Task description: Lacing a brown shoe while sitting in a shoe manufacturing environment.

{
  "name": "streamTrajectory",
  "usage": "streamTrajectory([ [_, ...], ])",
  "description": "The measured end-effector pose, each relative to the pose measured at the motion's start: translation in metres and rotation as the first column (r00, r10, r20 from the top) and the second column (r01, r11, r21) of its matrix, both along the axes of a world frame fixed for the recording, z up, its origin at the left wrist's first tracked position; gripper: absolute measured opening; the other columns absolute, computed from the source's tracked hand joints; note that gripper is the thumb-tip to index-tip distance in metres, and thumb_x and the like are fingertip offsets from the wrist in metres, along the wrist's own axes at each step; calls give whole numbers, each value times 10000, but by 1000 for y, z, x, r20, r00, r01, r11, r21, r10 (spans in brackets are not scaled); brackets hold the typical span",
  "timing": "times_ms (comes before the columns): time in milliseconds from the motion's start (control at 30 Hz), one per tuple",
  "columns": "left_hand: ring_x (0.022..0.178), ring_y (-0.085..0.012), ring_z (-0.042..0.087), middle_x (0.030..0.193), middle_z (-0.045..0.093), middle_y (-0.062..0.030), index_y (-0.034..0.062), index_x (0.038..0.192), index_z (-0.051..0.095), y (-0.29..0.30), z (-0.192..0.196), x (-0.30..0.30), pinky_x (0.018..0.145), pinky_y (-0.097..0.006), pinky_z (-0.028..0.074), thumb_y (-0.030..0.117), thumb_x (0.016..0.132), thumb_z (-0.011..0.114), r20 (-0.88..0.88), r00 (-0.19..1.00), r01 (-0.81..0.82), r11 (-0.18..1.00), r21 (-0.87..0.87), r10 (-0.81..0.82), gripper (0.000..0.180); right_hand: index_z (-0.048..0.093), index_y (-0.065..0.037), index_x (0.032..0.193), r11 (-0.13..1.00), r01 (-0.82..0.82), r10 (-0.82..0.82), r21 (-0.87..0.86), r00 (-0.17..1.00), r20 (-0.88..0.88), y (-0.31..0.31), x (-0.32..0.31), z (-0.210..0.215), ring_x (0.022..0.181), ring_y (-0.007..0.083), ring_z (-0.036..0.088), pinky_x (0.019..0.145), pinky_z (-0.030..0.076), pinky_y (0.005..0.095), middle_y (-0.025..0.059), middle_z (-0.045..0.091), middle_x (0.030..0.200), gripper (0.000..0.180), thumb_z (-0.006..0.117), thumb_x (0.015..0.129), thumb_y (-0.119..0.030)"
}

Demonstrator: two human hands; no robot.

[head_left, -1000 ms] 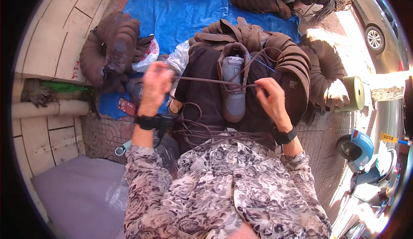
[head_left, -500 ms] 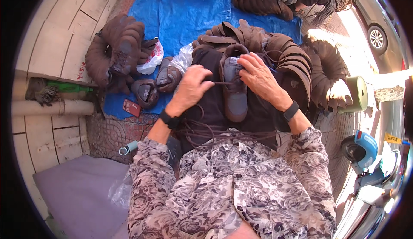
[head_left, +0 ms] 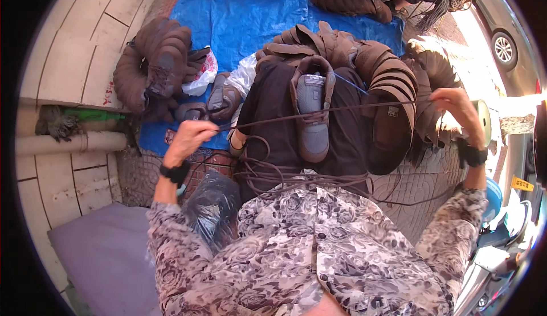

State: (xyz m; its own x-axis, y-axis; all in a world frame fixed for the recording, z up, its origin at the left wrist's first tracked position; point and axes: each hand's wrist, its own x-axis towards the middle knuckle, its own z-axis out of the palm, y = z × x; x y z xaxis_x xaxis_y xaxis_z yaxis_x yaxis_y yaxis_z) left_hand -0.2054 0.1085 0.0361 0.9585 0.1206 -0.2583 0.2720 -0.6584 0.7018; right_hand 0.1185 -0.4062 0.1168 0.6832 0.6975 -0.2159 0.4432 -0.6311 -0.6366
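1. A shoe (head_left: 313, 117), grey with a brown upper, lies sole up in the centre of the frame on a black cloth (head_left: 273, 122) spread over the person's lap.
2. A brown cord (head_left: 364, 109) runs taut across the shoe, from the left hand at centre left to the right hand at upper right.
3. The left hand (head_left: 191, 139) is closed around its end of the cord, pinching it between fingers and thumb; a black band sits on the wrist.
4. The right hand (head_left: 456, 108) is raised and closed on the other end of the cord; it also wears a black wrist band.
5. Loose loops of the same cord lie tangled below the shoe, near the patterned shirt (head_left: 319, 247).
6. A thin blue thread (head_left: 350, 83) runs from the shoe toward the upper right.
7. Stacks of brown shoe uppers (head_left: 393, 77) sit just right of the shoe; another pile (head_left: 154, 65) lies at upper left.
8. A blue tarp (head_left: 245, 8) covers the ground at the top of the frame.
9. A crumpled clear plastic bag (head_left: 213, 205) rests beside the left forearm.
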Motion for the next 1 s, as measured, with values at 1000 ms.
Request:
streamTrajectory([
  [1000, 727, -142, 610, 863, 614, -88, -50, 1231, 437, -92, -2, 124, 681, -266, 509, 41, 856, 539, 347, 783, -151, 699, -699, 516, 399, 622, 14, 910, 858, 276, -161, 432, 945, -285, 160, -107, -122, 597, 101, 594, 549, 476, 236, 70, 642, 703, 105, 583, 832, -45],
])
